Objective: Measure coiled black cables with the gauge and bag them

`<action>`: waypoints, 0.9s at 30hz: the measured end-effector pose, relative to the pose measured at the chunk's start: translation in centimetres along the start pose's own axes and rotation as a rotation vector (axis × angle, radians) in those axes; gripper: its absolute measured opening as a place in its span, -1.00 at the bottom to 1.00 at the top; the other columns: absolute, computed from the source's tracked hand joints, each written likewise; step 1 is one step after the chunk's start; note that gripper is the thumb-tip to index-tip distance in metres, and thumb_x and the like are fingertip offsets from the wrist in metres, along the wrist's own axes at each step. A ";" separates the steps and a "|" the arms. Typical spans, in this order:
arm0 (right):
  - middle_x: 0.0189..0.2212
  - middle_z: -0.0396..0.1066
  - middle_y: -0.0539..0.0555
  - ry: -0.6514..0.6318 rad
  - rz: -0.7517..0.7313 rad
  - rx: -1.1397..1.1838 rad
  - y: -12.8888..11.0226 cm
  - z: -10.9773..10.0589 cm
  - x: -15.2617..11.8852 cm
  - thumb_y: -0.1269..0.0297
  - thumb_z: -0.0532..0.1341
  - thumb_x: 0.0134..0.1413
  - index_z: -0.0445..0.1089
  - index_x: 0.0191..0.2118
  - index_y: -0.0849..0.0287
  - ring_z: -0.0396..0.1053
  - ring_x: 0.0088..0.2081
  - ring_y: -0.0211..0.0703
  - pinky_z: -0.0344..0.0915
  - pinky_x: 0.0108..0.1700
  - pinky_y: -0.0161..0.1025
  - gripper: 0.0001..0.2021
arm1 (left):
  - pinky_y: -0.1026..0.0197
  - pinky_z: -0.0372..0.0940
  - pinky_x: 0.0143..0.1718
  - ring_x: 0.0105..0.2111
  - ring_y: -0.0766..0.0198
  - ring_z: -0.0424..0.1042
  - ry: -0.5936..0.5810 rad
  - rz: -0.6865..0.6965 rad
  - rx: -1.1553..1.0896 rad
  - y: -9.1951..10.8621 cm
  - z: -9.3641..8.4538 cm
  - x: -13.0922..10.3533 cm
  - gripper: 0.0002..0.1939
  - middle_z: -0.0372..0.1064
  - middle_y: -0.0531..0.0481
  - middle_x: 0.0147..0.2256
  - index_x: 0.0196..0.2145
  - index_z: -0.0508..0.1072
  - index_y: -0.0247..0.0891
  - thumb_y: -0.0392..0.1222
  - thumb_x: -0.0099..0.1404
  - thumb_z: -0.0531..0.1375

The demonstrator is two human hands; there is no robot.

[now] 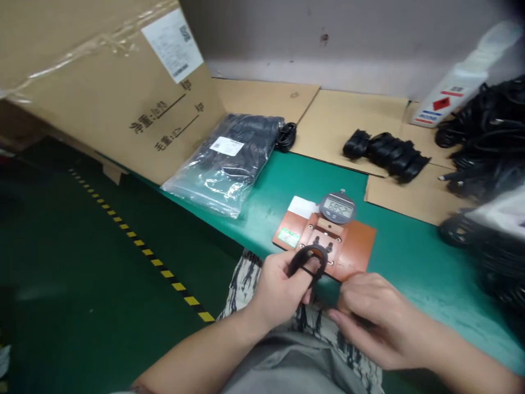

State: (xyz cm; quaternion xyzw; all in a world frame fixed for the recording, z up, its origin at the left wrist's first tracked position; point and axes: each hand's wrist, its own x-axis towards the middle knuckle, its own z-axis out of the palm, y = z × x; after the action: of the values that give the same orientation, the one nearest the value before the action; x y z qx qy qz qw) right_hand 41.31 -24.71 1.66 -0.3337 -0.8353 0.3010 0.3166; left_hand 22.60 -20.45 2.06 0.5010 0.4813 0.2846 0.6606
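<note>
My left hand (285,284) is closed on a coiled black cable (294,264), its thumb pressed inside the loop. The coil is held just over the near edge of a brown gauge fixture (357,246). A round digital dial gauge (337,208) is mounted at the back of that fixture, and its display seems to read 6.852. To the right of the coil, my right hand (375,309) has its fingers curled in, with the thumb stretched toward the left hand. Whatever its fingers may hold is hidden.
A large cardboard box (123,104) stands at left beside a clear bag of black items (238,158). Bundled black cables (388,153) lie on cardboard sheets (353,112) at the back of the green table (279,180). A white bottle (455,90) and a cable heap (492,131) occupy the right.
</note>
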 end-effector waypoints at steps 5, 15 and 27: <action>-0.61 0.13 -0.09 -0.004 -0.004 -0.001 0.0 0.3 0.2 0.55 0.12 0.21 0.09 -0.43 0.10 0.05 -0.56 -0.26 -0.06 -0.47 -0.25 -0.74 | 0.36 0.02 -0.68 -0.74 0.45 0.10 -0.016 -0.019 -0.039 -0.1 -0.1 0.0 -0.54 0.16 0.15 -0.75 -0.61 0.27 -0.24 0.07 0.34 0.17; -0.62 0.15 -0.10 0.011 0.007 0.015 -0.2 0.1 0.6 0.53 0.11 0.18 0.07 -0.45 0.11 0.05 -0.57 -0.28 -0.07 -0.46 -0.26 -0.74 | 0.38 -0.02 -0.70 -0.75 0.46 0.08 -0.028 -0.001 -0.027 0.1 -0.2 0.0 -0.55 0.15 0.17 -0.75 -0.59 0.26 -0.23 0.07 0.36 0.14; -0.65 0.13 -0.12 0.039 0.004 0.026 0.0 0.0 0.8 0.47 0.12 0.14 0.07 -0.49 0.11 0.03 -0.60 -0.30 -0.09 -0.48 -0.26 -0.75 | 0.37 -0.06 -0.72 -0.75 0.45 0.06 -0.025 0.007 0.007 0.0 -0.3 0.3 -0.54 0.13 0.17 -0.75 -0.61 0.22 -0.23 0.07 0.35 0.15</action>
State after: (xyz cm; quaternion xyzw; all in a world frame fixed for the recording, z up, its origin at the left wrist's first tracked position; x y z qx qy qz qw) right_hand 40.85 -24.05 1.91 -0.3371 -0.8244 0.3058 0.3365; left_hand 22.41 -20.03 1.91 0.5087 0.4723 0.2789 0.6636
